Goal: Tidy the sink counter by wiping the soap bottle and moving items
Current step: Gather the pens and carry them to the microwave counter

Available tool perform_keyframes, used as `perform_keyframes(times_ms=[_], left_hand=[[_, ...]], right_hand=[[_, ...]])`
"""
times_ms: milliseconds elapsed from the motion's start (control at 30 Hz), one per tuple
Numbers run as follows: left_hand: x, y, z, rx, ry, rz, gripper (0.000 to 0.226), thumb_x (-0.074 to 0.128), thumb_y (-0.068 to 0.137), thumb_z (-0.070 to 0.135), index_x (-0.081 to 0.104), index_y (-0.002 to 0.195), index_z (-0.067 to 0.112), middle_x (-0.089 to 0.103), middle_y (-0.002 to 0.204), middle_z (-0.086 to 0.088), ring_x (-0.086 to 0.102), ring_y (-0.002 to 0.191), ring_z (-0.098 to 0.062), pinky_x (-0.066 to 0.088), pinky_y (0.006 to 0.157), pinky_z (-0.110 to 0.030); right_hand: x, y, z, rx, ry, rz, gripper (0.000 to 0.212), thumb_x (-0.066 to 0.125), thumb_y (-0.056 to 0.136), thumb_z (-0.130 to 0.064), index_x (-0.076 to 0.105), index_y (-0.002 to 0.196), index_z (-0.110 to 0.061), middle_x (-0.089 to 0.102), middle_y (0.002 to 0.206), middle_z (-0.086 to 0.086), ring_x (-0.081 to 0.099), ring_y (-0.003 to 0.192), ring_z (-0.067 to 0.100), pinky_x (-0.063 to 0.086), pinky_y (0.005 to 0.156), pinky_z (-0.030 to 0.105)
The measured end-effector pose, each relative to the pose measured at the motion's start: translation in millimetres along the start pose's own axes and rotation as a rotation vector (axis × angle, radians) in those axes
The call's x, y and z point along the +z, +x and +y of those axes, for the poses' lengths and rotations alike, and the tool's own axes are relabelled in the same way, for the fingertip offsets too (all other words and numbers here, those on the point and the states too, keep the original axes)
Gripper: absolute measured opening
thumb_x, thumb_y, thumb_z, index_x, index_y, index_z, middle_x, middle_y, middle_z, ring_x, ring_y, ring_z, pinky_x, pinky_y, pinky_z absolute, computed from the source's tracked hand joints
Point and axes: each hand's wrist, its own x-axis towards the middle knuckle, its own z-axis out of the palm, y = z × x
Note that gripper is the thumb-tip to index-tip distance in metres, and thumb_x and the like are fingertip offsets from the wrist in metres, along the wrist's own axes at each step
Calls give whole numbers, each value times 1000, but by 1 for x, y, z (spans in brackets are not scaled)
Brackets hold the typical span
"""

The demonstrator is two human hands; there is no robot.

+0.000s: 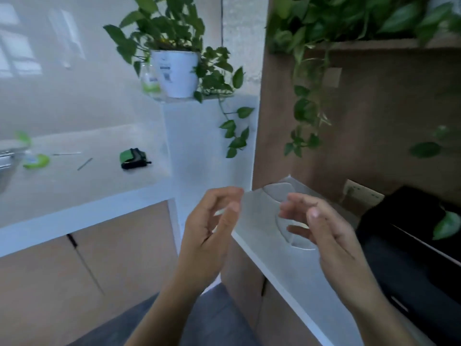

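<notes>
Nearest, left hand (212, 228) and right hand (324, 228) hover with a loose, empty grip. Soap bottle (149, 82) stands at eleven o'clock beside the plant pot (177, 73). A green pouch (133, 158) and other bits lie on the counter (74, 191) at nine o'clock, so tidying looks unfinished.

Left hand (208, 231) and right hand (324, 228) hover, fingers (296, 199) loosely curled, above a white counter (287, 268).

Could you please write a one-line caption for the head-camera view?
Left hand and right hand raised, fingers loosely curled, before the white counter; potted plant above, green-black pouch at left.
</notes>
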Motion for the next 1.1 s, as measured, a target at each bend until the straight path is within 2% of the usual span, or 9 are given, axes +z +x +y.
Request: perform_keyframes(times_ms=[167,267,467,567,733,833,900,1000,1100], left_hand=[[-131,19,-15,-63,104,119,41,42,94,56,65,116,31,69,119,16,67,113,-10,60,95,-39],[-204,26,-19,-73,126,187,43,41,93,59,66,114,30,70,117,16,68,111,-11,61,88,-35],[-326,26,-28,-60,167,346,36,45,95,52,68,112,30,71,116,10,68,107,-19,61,74,-33],[-371,27,-35,-58,168,441,35,47,94,51,69,110,29,72,114,10,69,105,-17,62,73,-34],[-442,36,-52,-71,236,532,34,47,94,53,69,109,31,72,113,13,70,106,-16,62,74,-31],[-478,48,-66,-101,263,554,36,47,93,53,69,108,29,72,114,13,69,106,-16,61,74,-30],[-502,60,-76,-109,271,561,38,48,93,53,70,108,27,73,113,11,69,105,-17,62,74,-31],[-539,85,-95,-120,301,555,37,49,92,51,71,106,25,73,113,10,70,104,-18,61,74,-32],[-578,118,-111,-156,337,554,39,49,90,52,71,105,24,73,110,9,70,102,-17,60,74,-30]], right_hand=[[132,47,-3,-17,69,-114,40,45,94,-45,66,121,-24,75,115,-6,71,109,11,59,92,32],[207,67,-9,-18,105,-194,46,48,91,-56,64,120,-24,75,116,-8,71,107,12,59,92,30],[334,100,-15,-28,166,-365,44,43,86,-48,64,118,-26,75,114,-8,72,107,15,62,88,32],[386,116,-19,-57,200,-447,45,44,88,-46,65,120,-23,75,114,-6,72,108,17,62,86,32],[475,143,-15,-103,264,-527,42,42,97,-42,64,124,-19,74,117,0,72,110,19,60,89,41],[523,159,-8,-107,321,-565,59,50,89,-68,65,123,-23,74,117,2,71,111,23,60,88,40],[555,174,-2,-100,353,-581,63,53,82,-76,66,121,-28,74,116,3,71,110,24,61,86,39],[601,204,14,-99,397,-576,55,52,86,-73,68,118,-32,74,115,3,72,108,23,61,84,37],[647,244,30,-72,439,-549,43,49,94,-59,68,118,-28,74,113,3,72,107,24,62,83,39]])
